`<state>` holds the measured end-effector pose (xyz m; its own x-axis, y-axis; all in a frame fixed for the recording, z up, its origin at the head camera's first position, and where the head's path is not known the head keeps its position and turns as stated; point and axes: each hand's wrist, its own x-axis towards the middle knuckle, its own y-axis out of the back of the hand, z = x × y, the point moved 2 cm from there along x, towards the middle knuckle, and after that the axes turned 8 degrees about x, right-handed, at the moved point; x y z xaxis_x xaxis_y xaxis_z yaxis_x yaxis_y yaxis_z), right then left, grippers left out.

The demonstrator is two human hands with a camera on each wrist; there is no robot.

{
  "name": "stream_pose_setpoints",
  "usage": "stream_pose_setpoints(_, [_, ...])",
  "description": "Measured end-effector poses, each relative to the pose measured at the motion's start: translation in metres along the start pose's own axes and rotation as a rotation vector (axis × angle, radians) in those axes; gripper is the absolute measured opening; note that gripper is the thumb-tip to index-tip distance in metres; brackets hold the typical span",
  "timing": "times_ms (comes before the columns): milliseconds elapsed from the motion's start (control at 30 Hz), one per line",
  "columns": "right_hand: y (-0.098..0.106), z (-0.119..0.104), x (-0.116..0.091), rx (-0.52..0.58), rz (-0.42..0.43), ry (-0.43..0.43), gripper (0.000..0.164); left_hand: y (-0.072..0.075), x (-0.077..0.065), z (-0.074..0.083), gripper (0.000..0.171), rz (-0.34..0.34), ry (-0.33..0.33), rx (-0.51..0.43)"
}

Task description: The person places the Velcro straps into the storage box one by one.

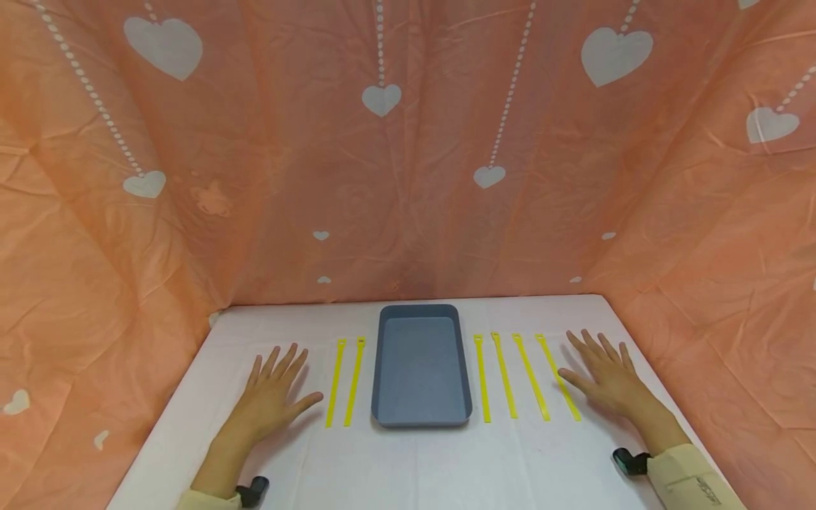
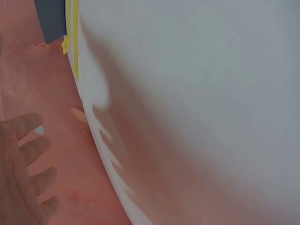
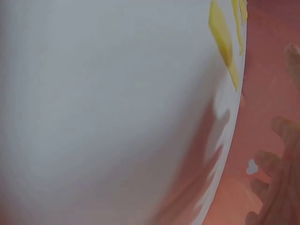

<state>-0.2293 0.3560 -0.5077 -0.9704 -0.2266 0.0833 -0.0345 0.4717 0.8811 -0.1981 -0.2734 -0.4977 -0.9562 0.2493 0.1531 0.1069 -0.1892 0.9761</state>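
A shallow grey-blue rectangular tray (image 1: 421, 372) lies on the white table. Left of it are two flat yellow straps with slotted heads, resembling cable ties; the outer strap (image 1: 335, 386) is nearest my left hand (image 1: 266, 398). Several matching straps lie to the tray's right, and the outermost strap (image 1: 558, 379) is partly covered by my right thumb in the head view. My right hand (image 1: 608, 379) is spread with straight fingers and holds nothing. The left hand is spread likewise, nothing in it. Both cast shadows on the cloth and appear held above it.
An orange curtain (image 1: 408, 212) with white hearts rises behind the table and along both sides. White cloth (image 1: 421, 471) covers the tabletop. A black wrist device (image 1: 253, 490) sits at the left cuff, and a similar device (image 1: 631, 462) at the right.
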Motion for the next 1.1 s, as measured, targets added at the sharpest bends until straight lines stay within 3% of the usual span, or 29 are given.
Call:
stream_pose_setpoints(600, [-0.004, -0.007, 0.015, 0.03, -0.025, 0.026, 0.088, -0.007, 0.01, 0.021, 0.093, 0.01, -0.047, 0.002])
stream_pose_setpoints(833, [-0.004, -0.011, 0.023, 0.019, -0.048, 0.027, 0.089, -0.01, 0.013, 0.031, 0.096, -0.037, -0.056, 0.003])
stream_pose_setpoints(1100, [-0.006, -0.013, 0.031, 0.026, -0.06, 0.032, 0.09, -0.012, 0.017, 0.042, 0.099, -0.044, -0.07, 0.012])
